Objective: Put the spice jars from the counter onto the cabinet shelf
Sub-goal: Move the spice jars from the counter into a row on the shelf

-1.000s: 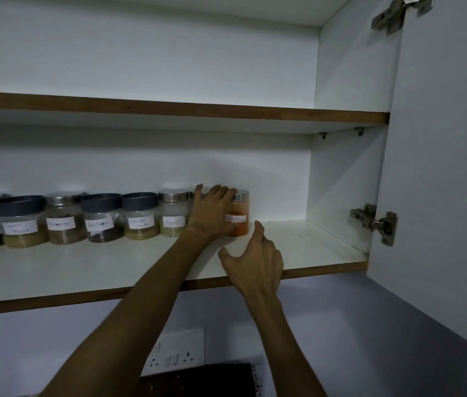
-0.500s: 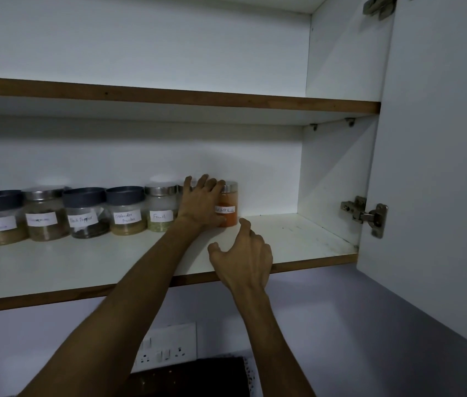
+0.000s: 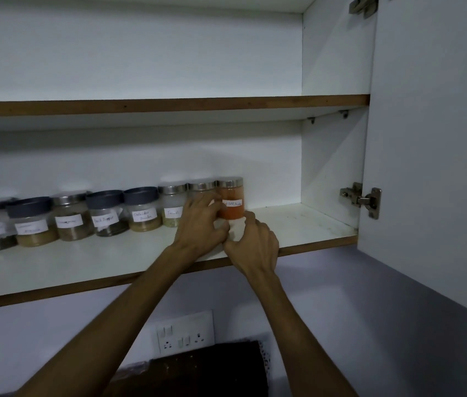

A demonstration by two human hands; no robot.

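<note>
Where the row of jars ends at frame centre, the orange spice jar [image 3: 230,199] stands upright on the lower cabinet shelf [image 3: 298,222], touching the neighbouring steel-lidded jar [image 3: 201,188]. The left hand [image 3: 199,224] lies with curled fingers against the orange jar's left side; whether it grips the jar cannot be told. The right hand [image 3: 252,239] is loosely curled just below the jar, its contents hidden. Seven more labelled jars [image 3: 106,213] extend toward frame left. The open cabinet door [image 3: 432,138] fills the right; a wall socket [image 3: 185,333] sits at lower centre.
</note>
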